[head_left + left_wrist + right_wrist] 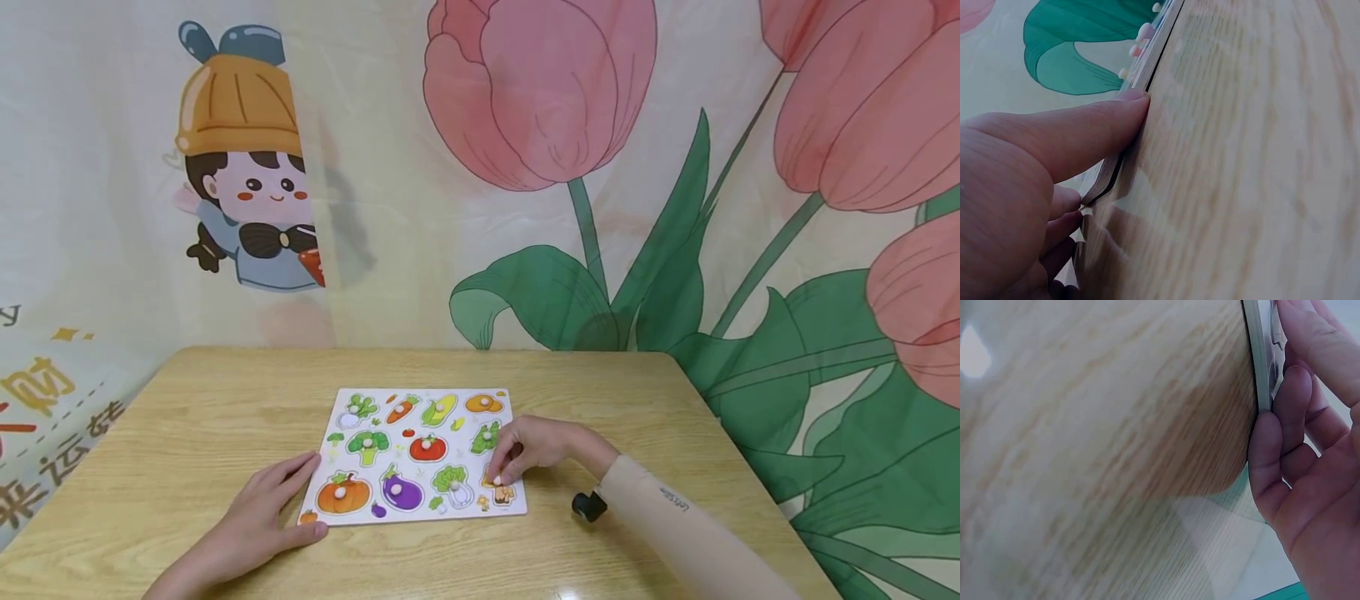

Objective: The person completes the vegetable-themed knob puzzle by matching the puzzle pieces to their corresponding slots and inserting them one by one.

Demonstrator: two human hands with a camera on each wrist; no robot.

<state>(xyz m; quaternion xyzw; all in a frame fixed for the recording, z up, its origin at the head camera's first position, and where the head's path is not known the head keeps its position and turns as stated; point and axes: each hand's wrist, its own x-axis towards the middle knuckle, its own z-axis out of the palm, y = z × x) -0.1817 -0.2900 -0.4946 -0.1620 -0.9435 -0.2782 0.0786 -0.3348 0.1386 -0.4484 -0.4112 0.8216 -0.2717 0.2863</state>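
Observation:
A white wooden vegetable puzzle board lies flat on the table, its knobbed pieces seated in their cut-outs. With thumb and fingertips, my right hand pinches the small knob on the mushroom piece near the lower right corner, partly covering it. That hand's lower fingers touch the board's side edge in the right wrist view. Around the lower left corner rests my left hand, fingers along the left edge and thumb against the front edge. A pumpkin piece and an eggplant piece are between the hands.
The wood-grain table reaches back to a printed cloth backdrop with tulips and a cartoon child. A small black device shows at the right wrist, by the beige sleeve.

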